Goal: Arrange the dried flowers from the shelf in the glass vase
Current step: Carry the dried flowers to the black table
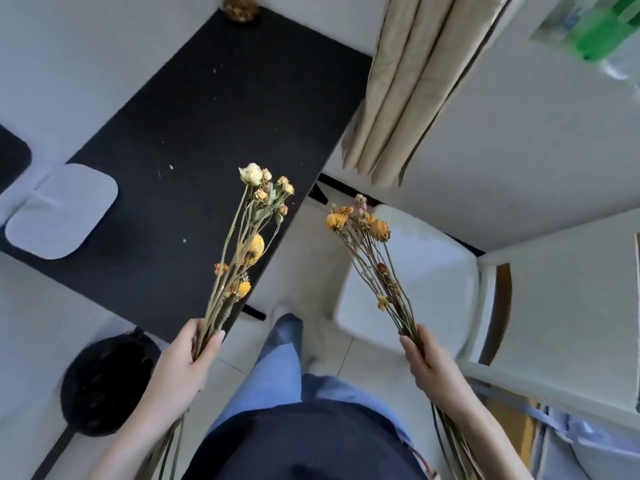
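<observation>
Black speckled tabletop (194, 116), white chair (433, 271) beneath dried flowers (379, 230), beige curtain (408, 81) beyond

stems (213, 320) cut off btm, green item (595, 32) blurred

It looked like a room in a home, probably a dining corner. Ahead of the left hand (183, 358) and its grip on dried flowers (249, 216) stretched a black table (194, 133), with a white seat (62, 209) drawn up farther to the left. Just beyond the right hand (429, 362) and its grip stood a white chair (429, 278) on pale floor tiles (304, 244). A beige curtain (408, 91) hung farther ahead.
</observation>
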### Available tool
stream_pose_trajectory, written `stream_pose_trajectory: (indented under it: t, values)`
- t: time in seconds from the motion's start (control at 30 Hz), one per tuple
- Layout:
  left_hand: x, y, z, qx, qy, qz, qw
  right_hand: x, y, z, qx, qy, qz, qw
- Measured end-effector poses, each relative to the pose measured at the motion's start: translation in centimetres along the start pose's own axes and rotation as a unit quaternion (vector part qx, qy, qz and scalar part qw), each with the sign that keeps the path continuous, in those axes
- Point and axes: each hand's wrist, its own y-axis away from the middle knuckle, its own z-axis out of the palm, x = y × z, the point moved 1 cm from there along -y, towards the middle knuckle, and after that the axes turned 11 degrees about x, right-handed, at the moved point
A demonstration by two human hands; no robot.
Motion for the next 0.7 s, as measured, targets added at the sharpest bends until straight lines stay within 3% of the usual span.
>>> stream_pose_trajectory:
  t: [0.3, 0.7]
  values:
    - [2.8, -9.9, -2.7, 0.045, 0.033, -0.008, 0.998, -7.8, -10.7, -0.2, 0.009, -0.006, -0.023, 1.0]
    - [6.0, -17.9, -2.9, 0.113, 0.056, -0.052, 0.991, -17.6, -25.4, -0.4, -0.073, 0.086, -0.136, 0.984]
